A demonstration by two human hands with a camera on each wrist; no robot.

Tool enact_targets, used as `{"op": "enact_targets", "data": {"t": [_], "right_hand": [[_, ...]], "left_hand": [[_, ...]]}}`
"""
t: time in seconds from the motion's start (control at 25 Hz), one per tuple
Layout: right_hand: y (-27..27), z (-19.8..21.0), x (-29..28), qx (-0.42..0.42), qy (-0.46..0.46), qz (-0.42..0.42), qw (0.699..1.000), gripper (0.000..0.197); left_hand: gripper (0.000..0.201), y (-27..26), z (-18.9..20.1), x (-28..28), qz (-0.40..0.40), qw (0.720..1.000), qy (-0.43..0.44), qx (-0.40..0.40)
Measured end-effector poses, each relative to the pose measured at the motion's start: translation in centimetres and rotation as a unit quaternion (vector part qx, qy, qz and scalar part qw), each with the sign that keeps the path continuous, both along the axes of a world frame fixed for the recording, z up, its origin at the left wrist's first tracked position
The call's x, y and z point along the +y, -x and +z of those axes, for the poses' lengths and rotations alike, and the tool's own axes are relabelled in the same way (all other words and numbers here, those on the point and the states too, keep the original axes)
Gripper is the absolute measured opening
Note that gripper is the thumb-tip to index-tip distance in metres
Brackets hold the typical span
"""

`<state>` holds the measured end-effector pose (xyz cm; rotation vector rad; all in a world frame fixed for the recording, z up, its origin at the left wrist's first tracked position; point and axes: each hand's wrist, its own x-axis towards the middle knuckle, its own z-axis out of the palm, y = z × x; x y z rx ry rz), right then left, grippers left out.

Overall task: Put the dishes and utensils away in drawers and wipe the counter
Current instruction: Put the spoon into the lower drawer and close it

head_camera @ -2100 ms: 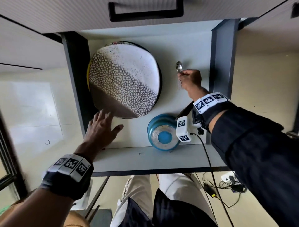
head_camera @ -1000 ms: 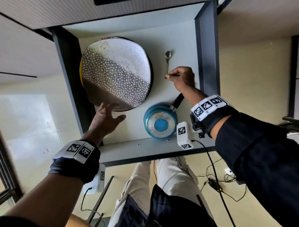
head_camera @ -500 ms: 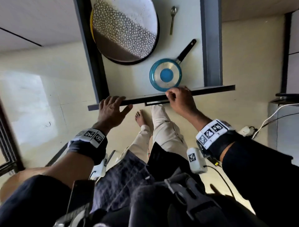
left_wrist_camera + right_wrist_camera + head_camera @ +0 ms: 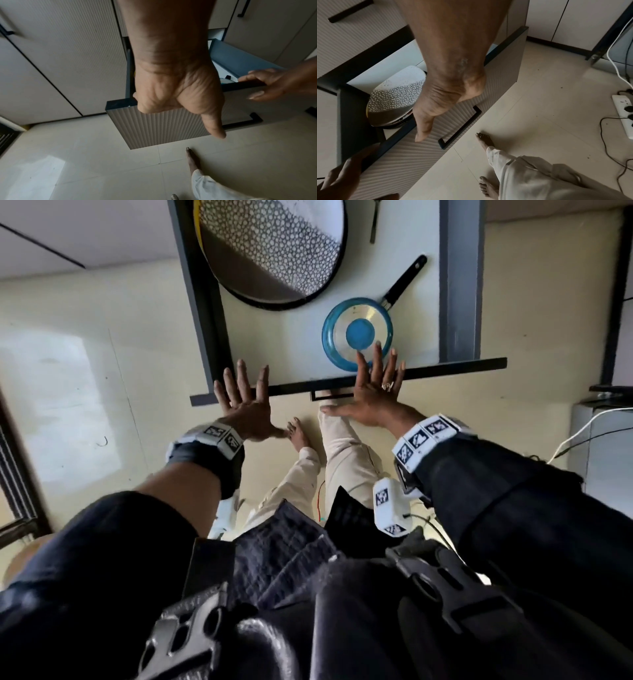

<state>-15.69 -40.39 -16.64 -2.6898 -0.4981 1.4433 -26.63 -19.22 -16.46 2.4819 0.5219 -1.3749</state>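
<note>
The drawer (image 4: 459, 302) stands pulled out. Inside it lie a large speckled plate (image 4: 270, 244), a spoon (image 4: 374, 224) and a small blue pan (image 4: 356, 333) with a black handle. My left hand (image 4: 245, 405) lies flat against the left end of the ribbed drawer front (image 4: 154, 128), fingers straight and spread. Over the front's top edge near its middle lies my right hand (image 4: 373, 395), flat with fingers straight and its tips above the pan. In the right wrist view the plate (image 4: 397, 94) shows past my palm, and the black drawer handle (image 4: 460, 125) sits below my thumb. Neither hand holds anything.
Closed ribbed cabinet doors (image 4: 51, 54) flank the drawer. My bare feet (image 4: 485, 140) stand on the tiled floor just below the drawer front. A white power strip (image 4: 623, 115) with cables lies on the floor at the right.
My right hand has left the spoon lying in the drawer and come back to the drawer front. Both hands went from curled on its edge to flat against it.
</note>
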Motion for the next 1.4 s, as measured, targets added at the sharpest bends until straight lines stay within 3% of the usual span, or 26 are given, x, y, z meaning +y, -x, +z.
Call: {"op": "enact_targets", "data": {"t": [0.24,0.52,0.68,0.84,0.96,1.04,1.12,1.24,1.28,1.32,1.36,1.4], "right_hand": [[-3.2,1.3,1.6,0.081,0.016,0.021,0.996,0.145],[-11.4,1.9,6.2,0.069,0.010,0.018,0.997,0.145],[-18.0,1.8,9.8,0.034,-0.016,0.015,0.999,0.143],[-24.8,1.2,13.5,0.009,-0.023,0.022,0.999,0.140],[-28.2,0.0,15.2,-0.103,-0.075,0.012,0.992,0.128],[-27.8,-0.9,15.0,-0.224,-0.139,-0.012,0.965,0.113],[-25.3,-2.2,13.7,-0.259,-0.202,-0.054,0.943,0.104],[-26.0,-3.5,13.8,-0.108,-0.281,-0.240,0.923,0.099],[-27.8,-3.3,14.8,-0.050,-0.306,-0.331,0.891,0.098],[-29.9,-3.1,15.9,-0.014,-0.327,-0.417,0.848,0.098],[-31.7,-2.5,17.1,0.005,-0.343,-0.482,0.806,0.094],[-33.1,-2.0,17.9,0.008,-0.348,-0.519,0.781,0.083]], "left_hand": [[0.148,-3.2,0.1,0.7,0.018,0.997,-0.041,0.063],[0.166,-11.9,0.6,5.4,0.026,0.997,-0.038,0.066],[0.166,-18.8,0.6,8.8,0.026,0.997,-0.049,0.054],[0.165,-25.8,0.5,12.5,0.029,0.997,-0.075,0.005],[0.157,-28.3,0.0,13.0,0.063,0.984,-0.100,-0.136],[0.148,-27.2,-1.1,10.7,0.154,0.957,-0.079,-0.234],[0.138,-26.5,-1.9,8.3,0.326,0.908,0.026,-0.263],[0.102,-31.4,-1.4,9.6,0.522,0.768,0.231,-0.290],[0.076,-33.4,-0.5,10.7,0.560,0.716,0.278,-0.311],[0.045,-35.2,0.4,11.5,0.588,0.680,0.290,-0.327],[0.026,-36.2,1.1,11.8,0.601,0.670,0.281,-0.333],[0.023,-36.5,1.3,11.7,0.602,0.670,0.277,-0.335]]}}
